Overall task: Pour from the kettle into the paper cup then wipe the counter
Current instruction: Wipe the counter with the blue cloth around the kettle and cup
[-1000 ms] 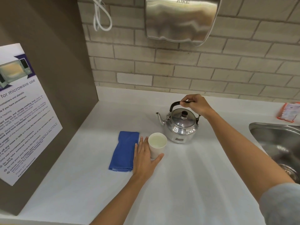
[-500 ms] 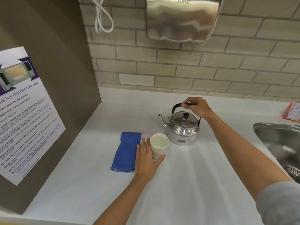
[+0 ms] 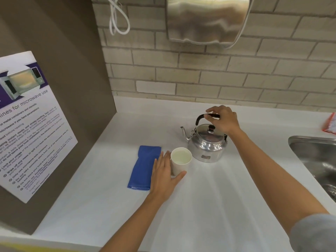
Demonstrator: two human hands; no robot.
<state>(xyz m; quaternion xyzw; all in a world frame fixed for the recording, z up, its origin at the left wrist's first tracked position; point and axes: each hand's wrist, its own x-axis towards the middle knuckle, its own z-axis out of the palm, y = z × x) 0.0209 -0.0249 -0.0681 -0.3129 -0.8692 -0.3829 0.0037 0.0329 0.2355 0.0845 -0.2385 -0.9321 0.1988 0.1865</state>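
A shiny metal kettle (image 3: 207, 144) with a black handle stands upright on the white counter (image 3: 209, 206), spout pointing left. My right hand (image 3: 224, 120) grips the top of its handle. A white paper cup (image 3: 180, 160) with liquid in it stands just left of and in front of the kettle. My left hand (image 3: 164, 177) cups its left side and base, fingers extended, thumb around the front. A folded blue cloth (image 3: 144, 167) lies flat on the counter directly left of that hand.
A steel sink (image 3: 317, 160) is set into the counter at the right, with an orange packet (image 3: 330, 123) behind it. A brown side panel with a microwave notice (image 3: 27, 124) walls the left. A metal hand dryer (image 3: 207, 19) hangs on the brick wall above.
Kettle, cup, cloth and both hands have stayed put. Only the camera view has shifted slightly.
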